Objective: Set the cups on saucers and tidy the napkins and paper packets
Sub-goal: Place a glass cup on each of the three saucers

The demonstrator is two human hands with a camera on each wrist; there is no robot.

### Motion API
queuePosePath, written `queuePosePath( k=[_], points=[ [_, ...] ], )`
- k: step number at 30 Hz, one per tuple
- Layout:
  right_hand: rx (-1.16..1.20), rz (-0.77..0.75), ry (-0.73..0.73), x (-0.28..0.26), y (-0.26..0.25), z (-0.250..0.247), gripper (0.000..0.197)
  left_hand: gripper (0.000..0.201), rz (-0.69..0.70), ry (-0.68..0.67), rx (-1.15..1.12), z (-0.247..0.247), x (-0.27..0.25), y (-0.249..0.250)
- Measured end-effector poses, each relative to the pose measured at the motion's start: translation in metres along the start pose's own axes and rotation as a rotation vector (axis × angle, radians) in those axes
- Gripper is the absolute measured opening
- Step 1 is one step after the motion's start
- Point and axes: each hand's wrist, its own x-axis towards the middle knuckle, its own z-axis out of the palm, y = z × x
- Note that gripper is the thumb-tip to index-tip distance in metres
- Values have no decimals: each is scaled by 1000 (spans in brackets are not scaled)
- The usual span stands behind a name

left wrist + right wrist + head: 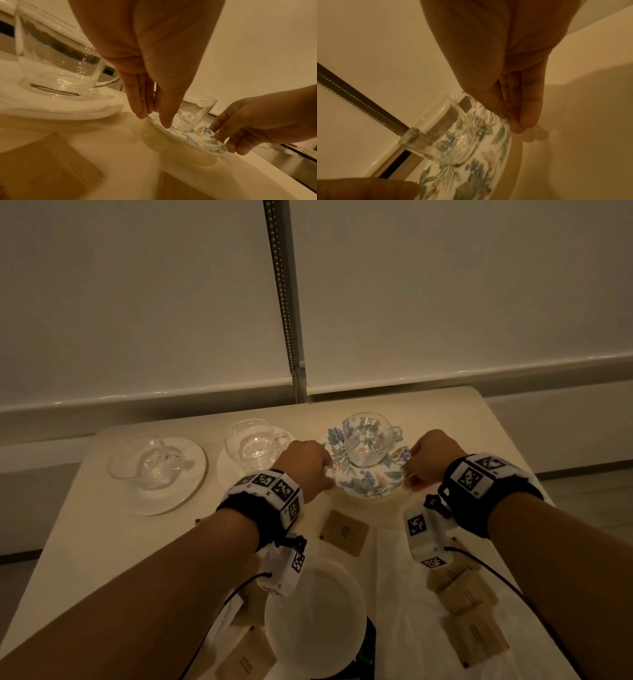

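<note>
At the back right of the table, a clear glass cup [366, 440] stands upright on a floral saucer [370, 481]. My left hand [325, 470] pinches the saucer's left rim. In the left wrist view, the thumb lies on top of the saucer [205, 142] and the fingers [140, 112] sit at its edge. My right hand [411, 474] pinches the right rim, near the cup's handle [467, 104]. A shadow shows under the saucer's near rim. Brown paper packets [344, 532] [462, 590] and white napkins [404, 611] lie near the front.
A second glass cup [253, 443] stands on a white saucer [222, 474] just left of my left hand. Farther left, a third cup [150, 463] seems to lie tipped on another white saucer [191, 474]. A white plate [315, 611] sits under my left forearm. A wall runs behind the table.
</note>
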Motion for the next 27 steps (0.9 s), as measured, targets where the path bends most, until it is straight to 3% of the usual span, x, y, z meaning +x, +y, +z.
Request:
queuePosePath(
  k=[12,15,18,21,27],
  points=[
    [-78,-53,50,11,-14,6,25,48,-11,20,73,-2,6,-7],
    [-80,-91,117,11,-16,3,53,46,0,48,83,-2,7,-5],
    [-2,-288,184,6,-22,-2,92,46,12,85,74,-3,7,-3],
    [-84,-455,149,-1,-32,-2,114,42,28,40,67,-1,9,0],
    [-181,-538,99,1,-46,12,97,29,40,-32,100,2,9,8]
  ],
)
